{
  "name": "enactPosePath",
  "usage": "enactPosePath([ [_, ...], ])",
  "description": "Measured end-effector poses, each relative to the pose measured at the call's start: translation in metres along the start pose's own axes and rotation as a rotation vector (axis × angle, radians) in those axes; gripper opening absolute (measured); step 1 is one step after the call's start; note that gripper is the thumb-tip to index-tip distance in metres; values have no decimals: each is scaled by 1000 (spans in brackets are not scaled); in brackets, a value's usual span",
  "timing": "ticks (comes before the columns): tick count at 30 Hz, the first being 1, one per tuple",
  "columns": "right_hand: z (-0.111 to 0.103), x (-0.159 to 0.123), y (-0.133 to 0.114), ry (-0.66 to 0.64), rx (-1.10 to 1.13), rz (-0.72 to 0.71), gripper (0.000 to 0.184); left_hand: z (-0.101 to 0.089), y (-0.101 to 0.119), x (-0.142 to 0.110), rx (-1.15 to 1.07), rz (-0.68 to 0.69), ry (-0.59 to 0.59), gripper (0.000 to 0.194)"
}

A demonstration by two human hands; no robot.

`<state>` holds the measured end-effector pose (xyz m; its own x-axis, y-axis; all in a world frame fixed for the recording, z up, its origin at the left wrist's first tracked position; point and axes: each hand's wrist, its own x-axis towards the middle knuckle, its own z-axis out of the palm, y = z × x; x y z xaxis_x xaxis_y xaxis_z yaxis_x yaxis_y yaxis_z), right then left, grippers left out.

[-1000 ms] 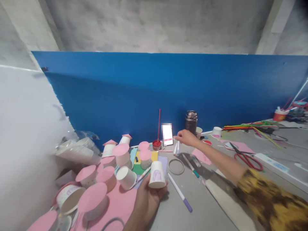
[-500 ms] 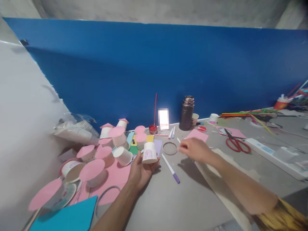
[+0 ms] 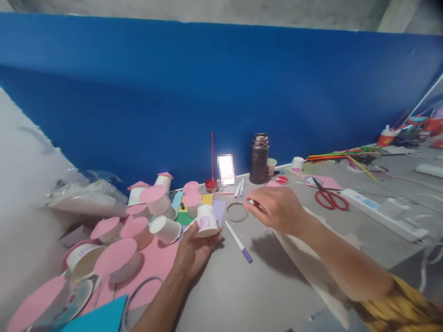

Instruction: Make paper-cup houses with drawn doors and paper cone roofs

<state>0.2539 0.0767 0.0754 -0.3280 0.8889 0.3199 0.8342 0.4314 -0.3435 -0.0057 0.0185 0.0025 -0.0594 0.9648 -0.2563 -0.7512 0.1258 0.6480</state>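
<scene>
- Illumination: moderate, from above; the blue panel (image 3: 194, 83) darkens toward the lower left.
- Shadow: soft-edged, cast on the table (image 3: 224, 295) below the right hand (image 3: 280, 210).
- Glare: phone screen (image 3: 226, 168) bleached white, its outline pixelated, with a faint halo on the panel.
- Definition: right hand slightly blurred; far-right items (image 3: 434, 124) indistinct.
- Distortion: pink-topped cups (image 3: 116, 257) stretched at lower left.

Marker (image 3: 238, 241) between hands (image 3: 195, 251) (image 3: 277, 210) (near tabletop (image 3: 224, 290) free).
</scene>
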Motion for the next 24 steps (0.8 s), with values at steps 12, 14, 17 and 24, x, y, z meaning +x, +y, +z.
enactPosePath([
  [12, 47, 49, 68, -169, -324, 325, 27, 3, 1, -2, -17, -42, 32, 56],
  [14, 45, 48, 68, -198, -335, 325, 27, 2, 1, -2, -27, -45, 15, 59],
  [17, 48, 46, 65, -241, -346, 326, 29, 1, 1, -2, -41, -49, 6, 57],
  [24, 57, 44, 70, -304, -372, 329, 30, -3, -2, -1, -27, 23, 18, 45],
])
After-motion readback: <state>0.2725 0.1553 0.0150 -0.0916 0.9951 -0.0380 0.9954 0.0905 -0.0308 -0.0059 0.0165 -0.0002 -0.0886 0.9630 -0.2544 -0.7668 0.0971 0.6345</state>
